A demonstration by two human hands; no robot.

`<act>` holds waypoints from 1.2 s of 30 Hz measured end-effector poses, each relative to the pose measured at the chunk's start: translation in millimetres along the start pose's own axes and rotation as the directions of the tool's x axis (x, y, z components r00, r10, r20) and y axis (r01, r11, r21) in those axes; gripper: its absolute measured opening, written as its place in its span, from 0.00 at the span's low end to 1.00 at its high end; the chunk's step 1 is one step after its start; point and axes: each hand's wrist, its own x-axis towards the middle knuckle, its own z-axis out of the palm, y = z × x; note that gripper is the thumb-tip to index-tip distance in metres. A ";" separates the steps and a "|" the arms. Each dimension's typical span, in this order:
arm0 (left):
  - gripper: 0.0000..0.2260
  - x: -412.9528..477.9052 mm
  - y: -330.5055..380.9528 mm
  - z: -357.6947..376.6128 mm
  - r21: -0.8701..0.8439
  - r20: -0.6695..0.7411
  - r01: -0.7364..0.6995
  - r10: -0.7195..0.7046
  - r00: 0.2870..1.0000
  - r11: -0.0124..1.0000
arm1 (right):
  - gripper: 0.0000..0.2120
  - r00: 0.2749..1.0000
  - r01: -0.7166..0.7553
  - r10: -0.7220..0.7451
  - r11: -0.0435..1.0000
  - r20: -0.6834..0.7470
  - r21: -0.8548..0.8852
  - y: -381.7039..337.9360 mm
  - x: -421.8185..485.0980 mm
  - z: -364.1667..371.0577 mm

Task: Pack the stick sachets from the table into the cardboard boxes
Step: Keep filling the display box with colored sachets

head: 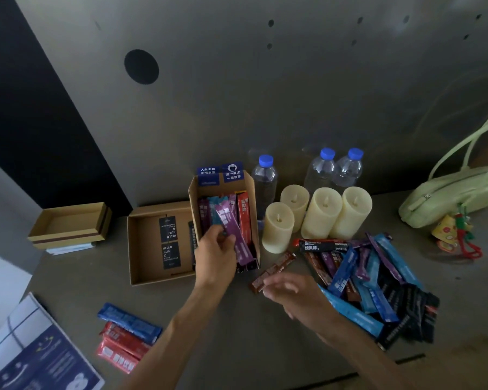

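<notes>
Leaning in the upright box (pixel 193 198), a purple sachet (pixel 233 232) is gripped at its lower half by the left hand (pixel 216 250), whose fingers are curled round it. Several other sachets are stood on end inside that box. A brown sachet (pixel 276 267) lies on the table (pixel 237 333) just in front of the box, and its near end is met by the right hand (pixel 290 291). Whether it is pinched or only touched cannot be told through the blur. A loose pile (pixel 378 280) of blue, purple, black and brown sachets is spread to the right, and a few more (pixel 127 333), blue and red, lie apart at the near left. A flat box (pixel 141 249) with black cards in it is set against the upright one. Behind the pile, 4 candles (pixel 321 215) and 3 bottles (pixel 265 178) are stood. The sachets are judged light, thin and limp along their length, with slick film that may slip between fingers. Each is best taken near the middle or pinched at a flat sealed end, then fed in end-first so that it is not bent against those already packed.
</notes>
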 end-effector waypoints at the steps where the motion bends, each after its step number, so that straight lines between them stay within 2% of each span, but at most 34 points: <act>1: 0.02 6.5 1.2 2.0 0.029 -0.017 0.002 -0.002 1.000 1.000 | 0.03 1.000 -0.004 0.005 1.000 0.013 -0.019 2.4 -1.6 -0.6; 6: 0.05 35.3 -1.2 19.2 0.207 -0.083 0.003 0.015 0.996 0.978 | 0.03 0.998 -0.043 0.045 0.998 0.047 -0.038 14.2 -7.4 -9.0; 10: 0.07 43.2 -4.0 26.1 0.281 -0.075 0.015 0.007 0.997 0.960 | 0.02 0.997 -0.058 0.060 0.998 0.049 -0.028 18.6 -9.2 -14.0; 23: 0.07 49.3 -24.6 31.0 0.358 -0.039 -0.045 0.063 0.997 0.933 | 0.04 0.999 -0.034 0.037 0.992 0.020 -0.119 19.3 -1.5 -25.6; 30: 0.10 47.9 -30.1 30.1 0.360 0.007 -0.090 0.094 0.996 0.928 | 0.04 0.999 -0.038 0.042 0.992 0.030 -0.118 19.1 -1.2 -29.7; 33: 0.15 38.6 -32.2 29.5 0.474 0.112 -0.179 0.142 0.983 0.862 | 0.05 0.998 -0.051 0.056 0.991 0.038 -0.120 18.9 -2.1 -30.7; 36: 0.27 30.6 -36.6 28.3 0.591 0.159 -0.248 0.191 0.969 0.767 | 0.05 0.997 -0.064 0.069 0.989 0.037 -0.132 18.9 -3.8 -31.8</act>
